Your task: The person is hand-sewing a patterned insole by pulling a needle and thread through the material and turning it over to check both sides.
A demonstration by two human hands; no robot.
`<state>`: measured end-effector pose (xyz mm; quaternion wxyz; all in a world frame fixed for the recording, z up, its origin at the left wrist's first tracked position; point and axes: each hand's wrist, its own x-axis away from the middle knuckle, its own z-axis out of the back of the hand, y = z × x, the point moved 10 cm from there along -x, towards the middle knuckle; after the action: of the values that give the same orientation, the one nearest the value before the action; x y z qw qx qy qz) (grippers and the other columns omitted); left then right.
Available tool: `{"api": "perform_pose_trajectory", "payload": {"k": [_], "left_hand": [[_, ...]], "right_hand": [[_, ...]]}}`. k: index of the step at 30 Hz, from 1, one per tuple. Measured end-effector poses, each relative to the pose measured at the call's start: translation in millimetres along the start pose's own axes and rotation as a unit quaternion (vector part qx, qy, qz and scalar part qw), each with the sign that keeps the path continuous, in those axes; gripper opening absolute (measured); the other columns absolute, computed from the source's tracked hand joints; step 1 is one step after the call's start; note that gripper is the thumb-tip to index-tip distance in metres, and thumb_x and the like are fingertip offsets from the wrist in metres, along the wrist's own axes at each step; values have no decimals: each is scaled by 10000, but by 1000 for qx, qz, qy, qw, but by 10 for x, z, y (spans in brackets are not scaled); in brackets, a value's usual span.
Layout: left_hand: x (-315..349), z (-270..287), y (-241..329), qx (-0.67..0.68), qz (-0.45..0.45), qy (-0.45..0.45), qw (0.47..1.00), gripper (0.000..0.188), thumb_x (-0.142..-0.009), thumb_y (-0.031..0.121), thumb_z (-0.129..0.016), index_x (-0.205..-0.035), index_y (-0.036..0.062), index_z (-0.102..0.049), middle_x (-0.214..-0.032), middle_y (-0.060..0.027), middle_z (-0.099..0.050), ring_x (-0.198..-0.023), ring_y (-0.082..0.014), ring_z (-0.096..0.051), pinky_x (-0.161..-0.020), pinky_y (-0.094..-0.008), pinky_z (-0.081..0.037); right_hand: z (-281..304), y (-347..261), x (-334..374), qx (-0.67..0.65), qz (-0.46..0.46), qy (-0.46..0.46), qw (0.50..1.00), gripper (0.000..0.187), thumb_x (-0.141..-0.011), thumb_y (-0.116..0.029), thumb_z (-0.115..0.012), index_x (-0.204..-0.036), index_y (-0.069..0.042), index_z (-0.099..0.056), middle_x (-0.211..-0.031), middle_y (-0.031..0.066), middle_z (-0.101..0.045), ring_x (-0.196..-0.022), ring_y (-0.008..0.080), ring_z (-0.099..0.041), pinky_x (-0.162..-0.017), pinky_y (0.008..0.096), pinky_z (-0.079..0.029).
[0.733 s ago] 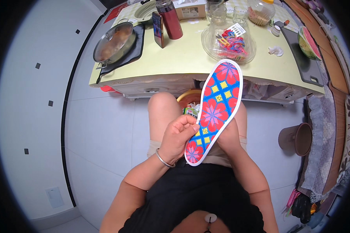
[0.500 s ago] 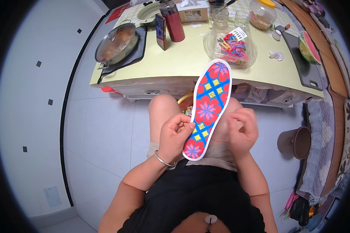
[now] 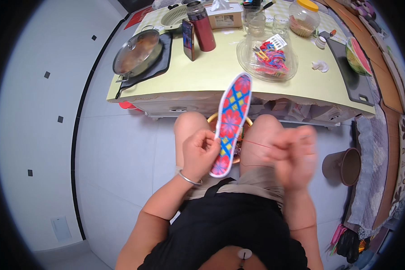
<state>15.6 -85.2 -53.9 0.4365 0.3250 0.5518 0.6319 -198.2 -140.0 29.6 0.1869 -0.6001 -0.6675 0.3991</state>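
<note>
My left hand (image 3: 200, 150) pinches the left edge of an embroidered insole (image 3: 231, 123), thumb on its patterned face. White edging surrounds the insole's red flowers, yellow squares and blue lines; it stands tilted above my lap. From its right side a red thread (image 3: 256, 144) stretches to my right hand (image 3: 294, 155), whose closed fingers are blurred by motion. Whether a needle is among those fingers cannot be made out. On the table ahead, a clear plastic tray (image 3: 245, 63) contains bundled colored thread (image 3: 272, 60), small yellow-handled snips and a white card.
A lidded pan (image 3: 137, 51) sits on a black mat at the table's left. Nearby stand a phone (image 3: 188, 40) and a red flask (image 3: 203, 31). Right of the tray are crumpled tissue (image 3: 320, 65) and cut watermelon (image 3: 358, 56). A brown bin (image 3: 342, 166) stands on the floor; a yellow-rimmed basket (image 3: 212, 118) sits between my knees.
My right hand has moved right and away from the insole, and the red thread now shows stretched between them. The insole has turned more edge-on and shifted slightly left.
</note>
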Motion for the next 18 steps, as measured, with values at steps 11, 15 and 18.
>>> {"api": "perform_pose_trajectory", "payload": {"k": [11,15,18], "left_hand": [[-267,2318,155,-360,-126,317,868,109,-759,65,-624,-683,40,-550,-519,-32,-517,-456,-113,-480,-466,-263,-403],[-268,2022,-276,-91,-76,257,959,104,-822,27,-604,-734,34,-549,-620,26,-550,-555,-27,-479,-504,-192,-391],[-188,1229,-39,71,2,151,986,86,-852,2,-578,-781,34,-541,-681,23,-566,-595,-3,-488,-529,-158,-396]], "right_hand": [[6475,-3440,1439,-59,236,490,837,66,-872,34,-470,-810,53,-480,-750,150,-489,-708,228,-499,-799,395,-447],[6571,-3633,1636,60,319,536,780,111,-856,-17,-513,-757,24,-486,-722,133,-484,-644,216,-475,-731,372,-454],[4642,-1872,537,142,195,425,873,61,-855,-19,-535,-800,8,-529,-746,90,-509,-640,168,-484,-676,321,-443]]}}
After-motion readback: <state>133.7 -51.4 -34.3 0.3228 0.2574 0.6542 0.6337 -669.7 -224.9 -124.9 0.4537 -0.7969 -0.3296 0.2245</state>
